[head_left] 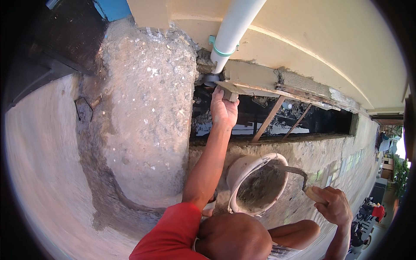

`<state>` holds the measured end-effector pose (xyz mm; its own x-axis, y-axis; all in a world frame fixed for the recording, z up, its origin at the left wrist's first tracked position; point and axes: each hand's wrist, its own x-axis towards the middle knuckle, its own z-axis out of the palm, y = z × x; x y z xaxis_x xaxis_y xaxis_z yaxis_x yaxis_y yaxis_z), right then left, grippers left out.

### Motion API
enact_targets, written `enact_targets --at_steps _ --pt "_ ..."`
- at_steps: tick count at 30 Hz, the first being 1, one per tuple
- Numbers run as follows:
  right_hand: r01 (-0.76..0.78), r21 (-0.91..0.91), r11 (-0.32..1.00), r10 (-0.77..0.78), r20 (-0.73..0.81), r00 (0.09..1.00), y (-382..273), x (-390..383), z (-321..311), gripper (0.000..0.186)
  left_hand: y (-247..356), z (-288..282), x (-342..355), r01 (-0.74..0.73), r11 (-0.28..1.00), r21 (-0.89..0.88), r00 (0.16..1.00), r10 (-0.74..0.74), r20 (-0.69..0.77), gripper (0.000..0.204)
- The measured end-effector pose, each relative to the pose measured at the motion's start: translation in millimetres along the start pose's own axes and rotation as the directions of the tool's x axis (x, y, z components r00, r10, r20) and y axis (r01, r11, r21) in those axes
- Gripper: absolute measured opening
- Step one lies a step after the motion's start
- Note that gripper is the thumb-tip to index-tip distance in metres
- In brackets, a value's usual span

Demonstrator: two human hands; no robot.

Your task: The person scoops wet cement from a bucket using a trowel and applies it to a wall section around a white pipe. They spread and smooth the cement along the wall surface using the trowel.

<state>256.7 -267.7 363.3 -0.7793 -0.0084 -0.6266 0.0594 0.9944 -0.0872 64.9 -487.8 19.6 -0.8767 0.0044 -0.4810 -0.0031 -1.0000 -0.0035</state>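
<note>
My left hand (224, 113) reaches forward over the near end of an open drain channel, its fingers closed around a small grey-brown block (229, 89). The block's far side meets the base of the wall, just below the foot of a white pipe (236, 32). On the right, my right hand (333, 206) grips the wooden handle of a trowel (297, 170). The trowel's metal neck crosses the rim of a whitish bucket (233, 188), and its blade dips toward the wet grey mortar (260, 186) inside, where part of it is hidden.
Wooden sticks (268, 119) brace a board (255, 89) along the wall side of the dark channel (329, 123). Rough concrete (149, 108) spreads to the left, with a thin bent rod (84, 106) lying on it. People and motorbikes (368, 212) are far off at right.
</note>
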Motion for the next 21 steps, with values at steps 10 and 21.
enact_targets --at_steps 10,21 --pt "0.009 0.055 0.998 -0.007 -0.034 0.999 27 -18 26 0.049 7 -75 -31 0.218 0.974 0.055 0.973 -0.212 -0.096 0.029" --pt "0.058 0.082 0.995 -0.057 -0.009 0.998 53 -36 52 0.044 10 -69 -79 0.287 0.925 0.249 0.952 -0.247 -0.178 0.029"
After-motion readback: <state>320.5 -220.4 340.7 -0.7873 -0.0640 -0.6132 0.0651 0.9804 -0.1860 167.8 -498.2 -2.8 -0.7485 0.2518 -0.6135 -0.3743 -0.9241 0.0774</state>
